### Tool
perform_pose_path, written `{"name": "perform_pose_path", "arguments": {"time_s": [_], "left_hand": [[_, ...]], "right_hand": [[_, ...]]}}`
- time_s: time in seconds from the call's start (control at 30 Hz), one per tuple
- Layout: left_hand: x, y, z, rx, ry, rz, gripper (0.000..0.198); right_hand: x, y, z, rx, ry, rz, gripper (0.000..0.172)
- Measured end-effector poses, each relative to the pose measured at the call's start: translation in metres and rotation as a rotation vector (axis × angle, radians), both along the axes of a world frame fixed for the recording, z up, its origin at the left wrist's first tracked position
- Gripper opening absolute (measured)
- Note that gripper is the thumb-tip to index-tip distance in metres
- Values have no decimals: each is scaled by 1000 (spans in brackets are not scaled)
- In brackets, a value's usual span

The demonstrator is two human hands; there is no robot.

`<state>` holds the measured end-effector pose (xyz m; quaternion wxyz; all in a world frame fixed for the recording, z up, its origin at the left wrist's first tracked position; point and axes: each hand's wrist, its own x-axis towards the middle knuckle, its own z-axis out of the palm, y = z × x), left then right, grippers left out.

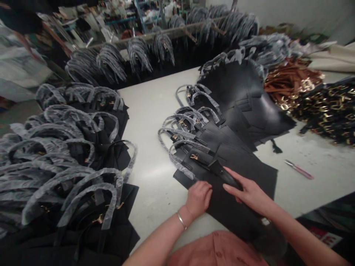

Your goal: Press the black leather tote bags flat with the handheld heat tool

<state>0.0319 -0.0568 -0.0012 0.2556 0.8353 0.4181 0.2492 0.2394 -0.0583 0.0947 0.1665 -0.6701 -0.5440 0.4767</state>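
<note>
Head view: your right hand (245, 190) grips a black strap (229, 178); your left hand (198, 197) curls at the black panel (222, 205), perhaps steadying it, grip unclear.

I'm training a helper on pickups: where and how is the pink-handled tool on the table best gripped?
Probably pinch the pink handle across its middle, from above on the person's right: the tool lies flat, handle angled toward that near side, metal end pointing away.

Black panels (246, 164) look smooth and leathery, handles (183, 170) plastic-wrapped.
</note>
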Motion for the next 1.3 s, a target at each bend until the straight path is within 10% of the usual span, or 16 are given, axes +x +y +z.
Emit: {"name": "perform_pose_path", "arguments": {"time_s": [0.13,0.33,0.57,0.77,0.93,1.3], "left_hand": [[8,85,22,-9,265,220,30],[-6,147,14,-166,373,15,9],[-33,141,17,-204,246,-152,11],[-22,137,6,-336,75,273,31],[-29,144,2,-432,-24,321,18],[-55,75,15,-1140,-417,367,29]], "right_hand": [[8,-5,2,-45,-1,-30,71],[10,-19,-9,-67,32,-63,70],[15,-21,-21,-39,94,-116,69],[6,-16,-21,-5,53,-76,67],[2,-17,-23,37,34,-35,66],[-2,-10,-13,-121,166,113,69]]}}
